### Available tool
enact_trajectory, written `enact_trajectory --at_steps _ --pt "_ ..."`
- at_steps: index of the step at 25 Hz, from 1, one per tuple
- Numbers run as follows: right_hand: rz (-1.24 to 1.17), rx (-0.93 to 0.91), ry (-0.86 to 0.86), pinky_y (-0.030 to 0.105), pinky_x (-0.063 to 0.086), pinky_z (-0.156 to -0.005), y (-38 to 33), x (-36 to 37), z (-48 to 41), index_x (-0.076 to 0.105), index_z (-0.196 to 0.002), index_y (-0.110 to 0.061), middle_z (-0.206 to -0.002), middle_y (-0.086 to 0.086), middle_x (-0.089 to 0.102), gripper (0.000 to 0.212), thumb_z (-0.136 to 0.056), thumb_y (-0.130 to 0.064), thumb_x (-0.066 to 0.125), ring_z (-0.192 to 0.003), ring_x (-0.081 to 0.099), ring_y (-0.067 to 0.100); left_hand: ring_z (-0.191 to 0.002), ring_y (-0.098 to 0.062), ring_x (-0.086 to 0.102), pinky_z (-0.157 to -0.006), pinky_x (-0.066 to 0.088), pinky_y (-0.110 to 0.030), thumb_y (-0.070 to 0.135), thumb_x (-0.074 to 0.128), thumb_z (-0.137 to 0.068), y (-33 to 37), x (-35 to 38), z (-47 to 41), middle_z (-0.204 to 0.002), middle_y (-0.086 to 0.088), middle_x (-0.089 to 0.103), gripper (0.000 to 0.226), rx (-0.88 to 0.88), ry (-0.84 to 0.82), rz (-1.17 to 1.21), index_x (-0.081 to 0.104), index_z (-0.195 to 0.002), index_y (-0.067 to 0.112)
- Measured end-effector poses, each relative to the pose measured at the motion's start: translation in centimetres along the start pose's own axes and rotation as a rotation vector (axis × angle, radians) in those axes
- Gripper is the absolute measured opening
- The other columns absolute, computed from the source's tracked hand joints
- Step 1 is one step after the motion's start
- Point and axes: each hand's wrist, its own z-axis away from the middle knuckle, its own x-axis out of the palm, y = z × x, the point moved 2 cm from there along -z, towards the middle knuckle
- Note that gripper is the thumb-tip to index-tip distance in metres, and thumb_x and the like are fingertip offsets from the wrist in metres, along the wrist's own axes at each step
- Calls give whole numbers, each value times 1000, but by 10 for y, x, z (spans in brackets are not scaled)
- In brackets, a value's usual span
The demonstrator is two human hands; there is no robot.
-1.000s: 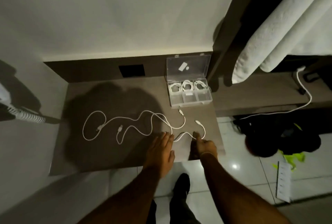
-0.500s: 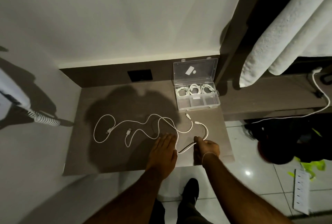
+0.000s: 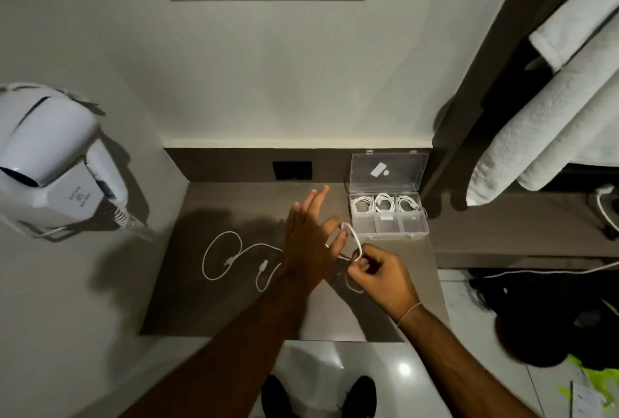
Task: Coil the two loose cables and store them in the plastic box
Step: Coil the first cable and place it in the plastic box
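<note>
One white cable (image 3: 355, 239) loops in the air between my hands above the brown counter (image 3: 234, 310). My left hand (image 3: 310, 241) is raised with straight fingers, and the cable runs over its thumb. My right hand (image 3: 378, 275) pinches the same cable just right of it; a short tail hangs below. The second white cable (image 3: 214, 252) lies loose on the counter to the left, partly hidden by my left arm. The clear plastic box (image 3: 390, 233) stands open at the back right, lid upright, with three coiled cables (image 3: 385, 205) in its rear compartments.
A white hair dryer (image 3: 50, 163) hangs on the left wall. A black socket plate (image 3: 292, 170) sits in the back panel. Rolled towels (image 3: 549, 123) hang at the right over a lower shelf (image 3: 522, 233) with another white cord. Dark bags lie on the tiled floor.
Both hands have lifted off the counter's front edge and raised the right-hand cable. It now loops over my left thumb. The camera has tilted up, bringing the hair dryer into view.
</note>
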Motion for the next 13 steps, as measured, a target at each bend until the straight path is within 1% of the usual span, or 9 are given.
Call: enact_trajectory --at_steps 1,2,3,5,7,8,10,12,13 --pt "43 -23 2 36 54 -66 -9 -2 -3 64 -74 -12 -69 12 62 13 -85 -13 71 -63 56 15 -148 -30 49 -118 40 -56 35 67 -96 -10 -11 -2 -155 -12 58 26 -26 20 44 79 -114 20" --pt "46 -41 30 34 55 -68 -18 -5 -7 65 -75 -15 -69 8 64 14 -86 -11 71 -65 59 17 -138 -27 59 -111 49 -53 30 68 -98 -21 -22 0 -141 -10 69 21 -61 25 122 80 -108 17" --pt "19 -55 80 28 54 -68 -27 -10 -11 66 -75 -18 -71 6 65 16 -87 -9 72 -66 61 13 -124 -20 68 -101 55 -47 27 67 -100 -29 -34 5 -125 -8 76 16 -104 24 212 79 -106 17" --pt "-54 -92 162 17 52 -68 -46 -19 -23 67 -76 -21 -72 4 67 20 -87 -5 73 -65 60 5 -89 -2 71 -82 56 -36 26 60 -105 -38 -57 21 -94 2 77 13 -219 -68 451 72 -100 26" --pt "-141 -144 141 22 57 -67 -69 -23 -35 70 -81 -13 -73 9 70 14 -91 -4 73 -66 67 12 -71 -4 70 -75 57 -33 15 54 -109 -33 -77 39 -77 5 72 22 -348 -241 814 70 -98 23" --pt "-192 -166 112 25 61 -68 -80 -23 -40 71 -87 -10 -74 13 72 8 -94 -8 74 -68 72 18 -68 -11 72 -74 60 -36 12 51 -110 -28 -88 46 -72 3 71 24 -402 -329 990 72 -102 18" --pt "-277 -205 93 26 63 -64 -103 -15 -47 71 -98 -6 -73 18 69 6 -98 -12 73 -65 72 21 -72 -23 76 -75 63 -38 20 52 -110 -16 -113 53 -73 -2 72 25 -470 -471 1296 74 -116 10" --pt "-306 -216 66 23 56 -59 -119 2 -46 70 -101 -3 -71 18 64 4 -101 -7 68 -62 63 11 -88 -31 79 -85 63 -38 29 61 -105 -4 -141 49 -89 -10 77 32 -464 -488 1601 72 -126 8" --pt "-288 -225 20 23 52 -60 -122 13 -42 71 -96 -5 -69 10 63 8 -102 -4 65 -62 58 6 -100 -33 79 -91 63 -39 29 63 -102 -1 -153 44 -102 -14 79 34 -438 -433 1750 72 -128 8"
